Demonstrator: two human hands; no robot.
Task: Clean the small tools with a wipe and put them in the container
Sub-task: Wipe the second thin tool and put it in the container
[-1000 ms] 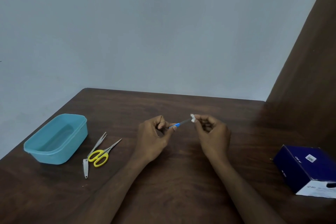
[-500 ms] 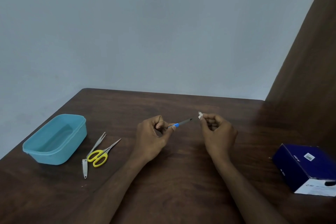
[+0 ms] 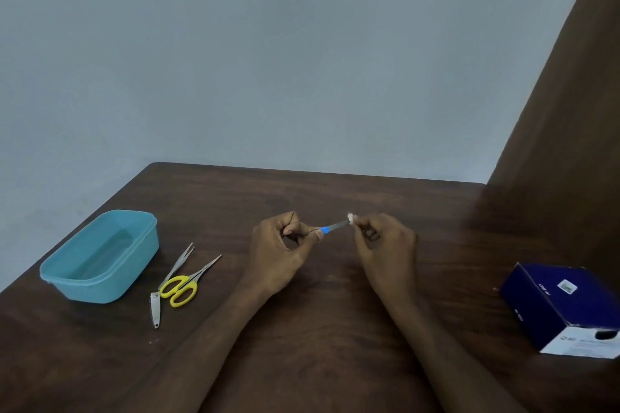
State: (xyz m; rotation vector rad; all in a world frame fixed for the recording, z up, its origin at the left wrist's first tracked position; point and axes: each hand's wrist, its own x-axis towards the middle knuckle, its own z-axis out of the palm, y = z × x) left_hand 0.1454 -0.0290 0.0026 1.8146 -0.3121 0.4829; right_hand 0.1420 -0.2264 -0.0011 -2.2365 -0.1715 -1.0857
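Observation:
Above the middle of the table, my left hand (image 3: 281, 251) pinches a thin tool with a blue grip (image 3: 330, 228) by its handle end. My right hand (image 3: 385, 245) pinches a small white wipe (image 3: 351, 218) against the tool's metal tip. A light blue plastic container (image 3: 100, 258) stands at the left, nothing visible inside. Beside it lie metal tweezers (image 3: 179, 263), yellow-handled scissors (image 3: 186, 283) and a nail clipper (image 3: 155, 308).
A dark blue box (image 3: 563, 305) with a white end sits near the right edge of the dark wooden table (image 3: 318, 329). A brown panel (image 3: 570, 127) rises at the right; a pale wall stands behind.
My right hand had drawn the wipe off the tool's tip to the right half a second ago; now it is back on the tip. The left hand holds steady.

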